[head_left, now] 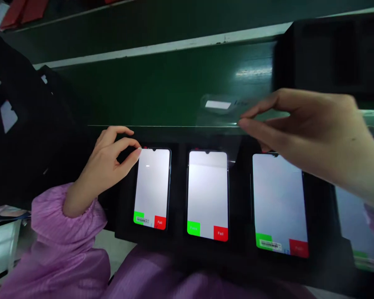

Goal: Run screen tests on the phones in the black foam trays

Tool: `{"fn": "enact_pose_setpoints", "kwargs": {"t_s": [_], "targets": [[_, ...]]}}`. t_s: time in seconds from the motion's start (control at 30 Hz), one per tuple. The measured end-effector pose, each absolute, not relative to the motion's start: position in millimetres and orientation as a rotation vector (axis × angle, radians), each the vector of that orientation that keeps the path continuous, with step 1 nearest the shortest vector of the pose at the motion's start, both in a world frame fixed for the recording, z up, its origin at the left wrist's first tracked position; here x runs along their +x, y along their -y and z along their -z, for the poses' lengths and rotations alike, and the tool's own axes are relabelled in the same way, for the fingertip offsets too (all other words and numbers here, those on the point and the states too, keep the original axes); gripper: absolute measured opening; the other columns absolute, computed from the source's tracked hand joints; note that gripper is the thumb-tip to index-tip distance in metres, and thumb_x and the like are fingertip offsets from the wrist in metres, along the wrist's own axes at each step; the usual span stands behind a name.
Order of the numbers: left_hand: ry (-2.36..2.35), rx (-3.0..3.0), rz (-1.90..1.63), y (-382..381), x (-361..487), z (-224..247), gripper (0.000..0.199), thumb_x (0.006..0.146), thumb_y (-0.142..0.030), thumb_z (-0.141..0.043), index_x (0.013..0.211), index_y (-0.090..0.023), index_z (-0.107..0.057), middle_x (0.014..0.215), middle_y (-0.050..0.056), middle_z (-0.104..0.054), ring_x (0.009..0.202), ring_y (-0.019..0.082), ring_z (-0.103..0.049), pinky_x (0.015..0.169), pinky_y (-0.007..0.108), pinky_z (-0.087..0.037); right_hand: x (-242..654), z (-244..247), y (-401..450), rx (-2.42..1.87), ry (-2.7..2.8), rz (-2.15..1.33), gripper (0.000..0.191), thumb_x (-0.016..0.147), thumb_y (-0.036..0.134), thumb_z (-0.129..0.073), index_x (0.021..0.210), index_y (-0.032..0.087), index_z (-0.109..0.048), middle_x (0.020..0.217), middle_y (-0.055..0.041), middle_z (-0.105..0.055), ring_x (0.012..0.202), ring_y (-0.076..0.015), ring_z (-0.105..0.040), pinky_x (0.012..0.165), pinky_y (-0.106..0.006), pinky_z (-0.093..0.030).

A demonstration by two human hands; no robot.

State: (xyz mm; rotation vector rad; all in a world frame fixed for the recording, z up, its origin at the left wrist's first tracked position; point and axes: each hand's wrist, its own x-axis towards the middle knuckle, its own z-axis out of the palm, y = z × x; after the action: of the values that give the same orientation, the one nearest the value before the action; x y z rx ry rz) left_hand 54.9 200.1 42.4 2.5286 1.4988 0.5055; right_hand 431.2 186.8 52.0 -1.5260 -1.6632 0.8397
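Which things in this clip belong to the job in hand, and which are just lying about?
Job in hand:
left hand, fingertips at the leftmost phone
right hand, at the clear plastic film

Just around:
other phones
black tray
green work surface
black block

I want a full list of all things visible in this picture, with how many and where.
Smartphones: 4, pale lit screens with green and red buttons, in a row, the fourth cut off at right.
Black holder: 1, black, under the phones.
Clear plastic film: 1, transparent, white label, above the phones.
Green surface: 1, dark green, behind the holder.
Red items: several, red, far top left.
Left hand: 1, fingertips at the first phone's corner.
Right hand: 1, pinching the film.
Pink sleeves: 2, pink, on both arms.
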Motion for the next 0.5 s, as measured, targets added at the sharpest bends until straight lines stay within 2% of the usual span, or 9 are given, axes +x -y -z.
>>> {"fn": "enact_pose_setpoints", "kwargs": {"t_s": [0.07,0.13,0.2,0.3,0.4,0.47,0.5], "targets": [[-1.517,2.525,-0.472,-198,54,-44,0.017,0.105,-0.043,-0.066,0.103,-0.032,-0.08,0.14,0.006,-0.071,0.13,0.033,-0.069,0.117,0.058,-0.054,431,-56,-181,-1.53,1.619,-0.841,0.022,0.092,0.045,-0.082,0.098,0.024,-0.076,0.093,-0.0003,-0.076,0.061,-0.0131,-0.068,0.052,-0.029,-0.054],[-1.528,2.525,-0.456,-197,54,-43,0.021,0.103,-0.049,-0.068,0.107,-0.035,-0.082,0.151,0.003,-0.068,0.139,0.036,-0.064,0.122,0.063,-0.05,429,-59,-171,-1.57,1.644,-0.776,0.025,0.092,0.05,-0.083,0.098,0.026,-0.078,0.09,-0.0015,-0.076,0.062,-0.0145,-0.068,0.053,-0.031,-0.053],[-1.496,2.499,-0.46,-200,56,-40,0.023,0.101,-0.054,-0.07,0.11,-0.037,-0.083,0.154,0.0,-0.069,0.145,0.036,-0.061,0.124,0.065,-0.048,428,-62,-162,-1.636,1.651,-0.739,0.031,0.091,0.059,-0.084,0.098,0.029,-0.079,0.087,-0.0032,-0.076,0.063,-0.0171,-0.068,0.053,-0.035,-0.052],[-1.441,2.449,-0.538,-206,61,-34,0.017,0.1,-0.053,-0.074,0.1,-0.039,-0.084,0.141,-0.002,-0.077,0.14,0.033,-0.066,0.124,0.063,-0.051,425,-65,-151,-1.676,1.637,-0.736,0.039,0.087,0.067,-0.087,0.098,0.03,-0.08,0.081,-0.0041,-0.074,0.06,-0.0183,-0.068,0.05,-0.036,-0.052],[-1.398,2.445,-0.668,-200,66,-38,0.016,0.099,-0.046,-0.077,0.086,-0.038,-0.082,0.125,-0.004,-0.083,0.136,0.032,-0.07,0.125,0.063,-0.05,421,-69,-140,-1.71,1.657,-0.726,0.035,0.089,0.065,-0.083,0.098,0.032,-0.079,0.074,-0.0017,-0.071,0.059,-0.0176,-0.07,0.047,-0.031,-0.05],[-1.362,2.392,-0.666,-181,65,-49,0.012,0.1,-0.04,-0.078,0.089,-0.036,-0.081,0.117,-0.005,-0.085,0.125,0.029,-0.076,0.117,0.056,-0.059,419,-68,-128,-1.707,1.678,-0.748,0.033,0.091,0.064,-0.081,0.097,0.032,-0.078,0.069,0.001,-0.07,0.054,-0.0168,-0.068,0.042,-0.028,-0.048],[-1.315,2.344,-0.617,-167,63,-56,0.009,0.101,-0.036,-0.078,0.093,-0.035,-0.081,0.112,-0.006,-0.086,0.115,0.025,-0.08,0.107,0.048,-0.064,416,-65,-121,-1.684,1.716,-0.783,0.031,0.093,0.064,-0.079,0.097,0.033,-0.077,0.066,0.003,-0.068,0.047,-0.0157,-0.064,0.038,-0.026,-0.045]]}}
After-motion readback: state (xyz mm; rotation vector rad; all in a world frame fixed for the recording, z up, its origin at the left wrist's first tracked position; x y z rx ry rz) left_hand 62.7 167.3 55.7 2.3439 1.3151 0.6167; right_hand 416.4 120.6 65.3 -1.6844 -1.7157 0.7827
